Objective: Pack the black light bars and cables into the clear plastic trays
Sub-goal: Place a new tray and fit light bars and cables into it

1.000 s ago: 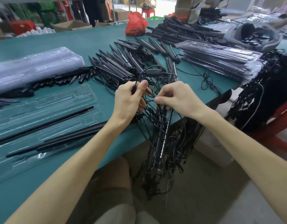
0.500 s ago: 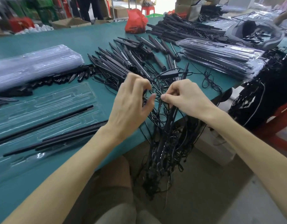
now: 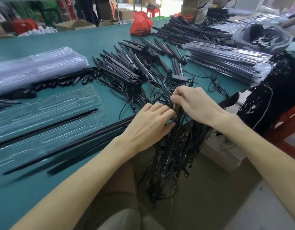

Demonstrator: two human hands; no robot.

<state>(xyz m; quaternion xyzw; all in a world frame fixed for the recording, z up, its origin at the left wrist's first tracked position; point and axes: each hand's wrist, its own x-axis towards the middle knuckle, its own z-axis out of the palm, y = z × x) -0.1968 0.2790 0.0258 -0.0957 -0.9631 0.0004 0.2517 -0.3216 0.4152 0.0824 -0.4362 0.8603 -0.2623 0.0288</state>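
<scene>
Both hands meet at the near edge of the green table. The left hand wraps fingers and thumb round the top of a tangled bundle of black light bars and cables, which hangs over the edge toward the floor. The right hand, fingers curled, pinches a cable just above it (which strand is lost in the tangle). Left of the hands lies a clear tray with one light bar in it.

Tray left of cable tangle
</scene>
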